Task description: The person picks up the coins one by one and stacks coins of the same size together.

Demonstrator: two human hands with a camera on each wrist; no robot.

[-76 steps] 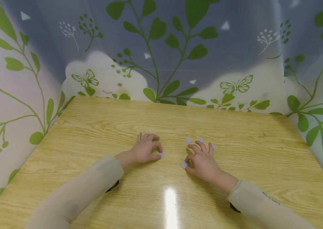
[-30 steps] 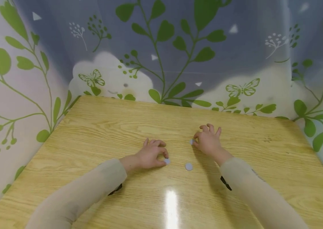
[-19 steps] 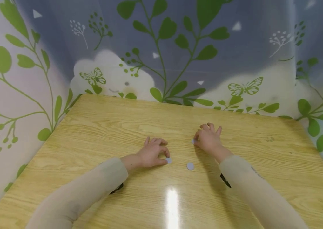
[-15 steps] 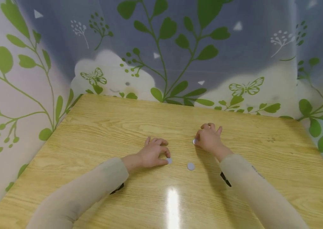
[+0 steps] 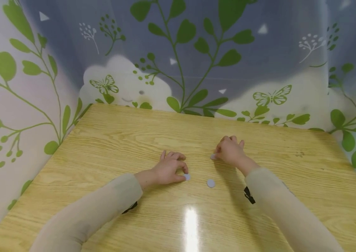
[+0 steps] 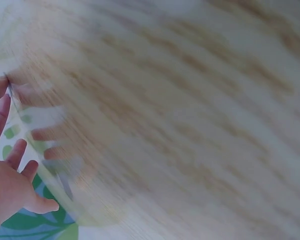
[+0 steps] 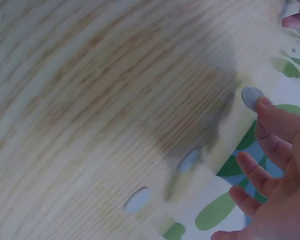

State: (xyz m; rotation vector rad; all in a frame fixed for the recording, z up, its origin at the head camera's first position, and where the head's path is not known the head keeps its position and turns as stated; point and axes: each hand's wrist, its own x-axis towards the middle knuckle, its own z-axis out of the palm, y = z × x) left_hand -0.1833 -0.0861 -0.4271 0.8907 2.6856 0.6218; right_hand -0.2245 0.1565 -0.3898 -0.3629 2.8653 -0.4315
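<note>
Toward the middle of the table, my left hand [image 5: 169, 169] pinches a pale, thin round disc [image 5: 187, 177] between thumb and forefinger, the other fingers spread. Farther off and to the right, my right hand [image 5: 230, 152] pinches a similar disc [image 5: 213, 157] by its edge. The right wrist view shows that held disc [image 7: 251, 98] tilted at the fingertips. Between the hands, nearer my body, a loose disc [image 5: 210, 183] lies flat. Two more, a small disc [image 7: 189, 160] and another disc [image 7: 137, 200], lie on the wood in the right wrist view; my right hand hides them from the head view.
The wood-grain table [image 5: 118, 136] meets a fabric backdrop [image 5: 196, 70] with printed leaves and butterflies at its far edge and sides. A bright light reflection [image 5: 191, 227] falls on the near part. Dark wrist bands show under both sleeves.
My right hand let go of the nearer disc, which now lies flat, and moved away from my body to grip a farther one. The left hand keeps its disc. The head view shifted slightly.
</note>
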